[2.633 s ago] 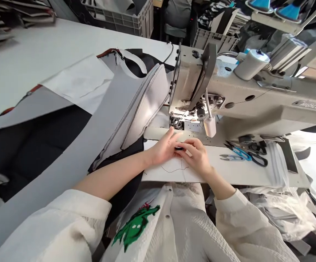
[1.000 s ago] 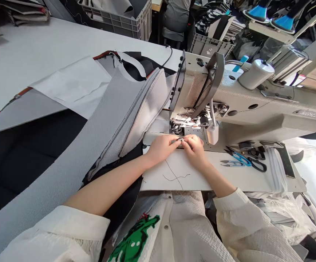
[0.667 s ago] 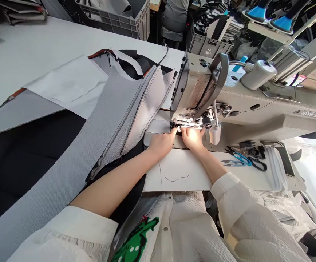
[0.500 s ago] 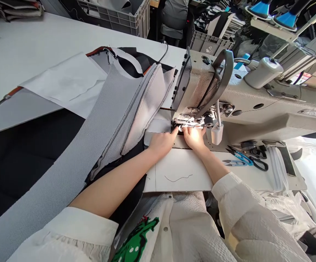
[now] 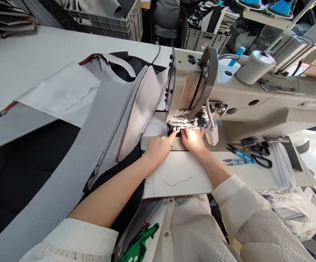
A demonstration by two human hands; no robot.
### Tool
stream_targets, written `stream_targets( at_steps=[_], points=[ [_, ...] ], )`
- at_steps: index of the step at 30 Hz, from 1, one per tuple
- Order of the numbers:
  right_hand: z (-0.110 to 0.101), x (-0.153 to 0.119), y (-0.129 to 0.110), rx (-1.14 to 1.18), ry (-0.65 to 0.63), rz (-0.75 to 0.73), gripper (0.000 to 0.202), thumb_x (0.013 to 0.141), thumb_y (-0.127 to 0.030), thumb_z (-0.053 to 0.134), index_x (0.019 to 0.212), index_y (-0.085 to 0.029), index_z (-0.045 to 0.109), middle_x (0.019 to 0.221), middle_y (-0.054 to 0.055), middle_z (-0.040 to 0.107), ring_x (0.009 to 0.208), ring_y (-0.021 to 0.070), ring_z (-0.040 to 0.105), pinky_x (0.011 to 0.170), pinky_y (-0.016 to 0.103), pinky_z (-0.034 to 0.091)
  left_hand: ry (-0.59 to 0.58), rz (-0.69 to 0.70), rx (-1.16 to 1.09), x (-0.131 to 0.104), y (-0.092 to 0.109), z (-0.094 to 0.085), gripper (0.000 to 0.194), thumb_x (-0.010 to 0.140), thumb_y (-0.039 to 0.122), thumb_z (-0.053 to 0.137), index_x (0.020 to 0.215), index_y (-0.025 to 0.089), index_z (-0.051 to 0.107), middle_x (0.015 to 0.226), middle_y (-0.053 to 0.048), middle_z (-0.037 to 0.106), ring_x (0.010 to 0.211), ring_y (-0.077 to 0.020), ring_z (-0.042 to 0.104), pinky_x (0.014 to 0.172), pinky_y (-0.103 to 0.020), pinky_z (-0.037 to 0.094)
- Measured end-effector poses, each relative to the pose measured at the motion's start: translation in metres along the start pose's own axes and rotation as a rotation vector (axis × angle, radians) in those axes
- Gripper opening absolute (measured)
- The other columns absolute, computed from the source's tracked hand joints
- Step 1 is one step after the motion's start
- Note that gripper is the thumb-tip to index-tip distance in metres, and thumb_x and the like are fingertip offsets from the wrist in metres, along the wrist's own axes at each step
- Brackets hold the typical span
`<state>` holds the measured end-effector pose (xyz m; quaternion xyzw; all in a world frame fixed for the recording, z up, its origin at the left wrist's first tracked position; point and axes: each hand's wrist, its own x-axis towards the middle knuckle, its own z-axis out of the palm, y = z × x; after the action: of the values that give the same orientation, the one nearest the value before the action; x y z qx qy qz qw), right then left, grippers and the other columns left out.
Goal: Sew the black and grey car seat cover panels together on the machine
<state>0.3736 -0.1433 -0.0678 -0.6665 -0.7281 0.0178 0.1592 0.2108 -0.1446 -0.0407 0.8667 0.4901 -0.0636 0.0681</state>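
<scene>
My left hand [image 5: 159, 148] is at the needle area of a sewing machine [image 5: 190, 76], its index finger stretched toward the presser foot [image 5: 176, 128] and the other fingers curled in. Just right of the foot, under the bright lamp, is my right hand [image 5: 194, 141], fingers bent down; whatever lies beneath them is hidden by glare and the hand. A large grey fabric piece [image 5: 92, 127] with seamed layers spreads left of the machine, beside my left forearm, over black fabric [image 5: 29, 182]. White sheet material [image 5: 62, 91] rests among the folds.
Blue-handled snips [image 5: 236, 162] and black-handled scissors [image 5: 263, 161] lie right of my right forearm. A loose thread [image 5: 177, 183] lies on the table's front part. Grey crates [image 5: 127, 27] stand behind the table. A white thread cone [image 5: 256, 67] sits at the machine.
The view has shifted, so the machine appears farther left. My left index finger remains by the foot, with the hand slightly lower in view; my right hand stays beside it.
</scene>
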Motion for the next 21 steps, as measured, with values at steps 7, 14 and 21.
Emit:
stream_targets(
  at_steps=[7, 14, 21],
  points=[
    [-0.010, -0.020, -0.004, -0.088, -0.029, 0.009, 0.033, 0.092, -0.031, 0.040, 0.118, -0.023, 0.059, 0.109, 0.014, 0.056, 0.106, 0.0304, 0.049, 0.093, 0.047, 0.036, 0.016, -0.014, 0.016, 0.001, -0.001, 0.001, 0.061, 0.086, 0.007, 0.037, 0.143, 0.029, 0.033, 0.076, -0.008, 0.066, 0.070, -0.0233, 0.066, 0.060, -0.030, 0.048],
    [-0.009, -0.020, -0.009, -0.111, -0.039, 0.017, 0.034, 0.092, -0.034, 0.043, 0.119, -0.022, 0.059, 0.103, 0.014, 0.054, 0.103, 0.0309, 0.048, 0.091, 0.047, 0.036, 0.027, -0.010, 0.018, 0.001, -0.001, 0.005, 0.052, 0.088, 0.011, 0.038, 0.137, 0.028, 0.042, 0.077, -0.008, 0.066, 0.069, -0.0227, 0.066, 0.058, -0.029, 0.047],
    [-0.013, -0.018, -0.014, -0.198, -0.026, -0.020, 0.032, 0.092, -0.034, 0.043, 0.115, -0.022, 0.062, 0.100, 0.015, 0.056, 0.095, 0.0294, 0.049, 0.083, 0.044, 0.040, -0.010, 0.000, -0.025, 0.002, -0.001, 0.000, 0.049, 0.091, 0.015, 0.035, 0.138, 0.026, 0.040, 0.079, -0.010, 0.067, 0.073, -0.0248, 0.067, 0.062, -0.031, 0.048]
  ],
)
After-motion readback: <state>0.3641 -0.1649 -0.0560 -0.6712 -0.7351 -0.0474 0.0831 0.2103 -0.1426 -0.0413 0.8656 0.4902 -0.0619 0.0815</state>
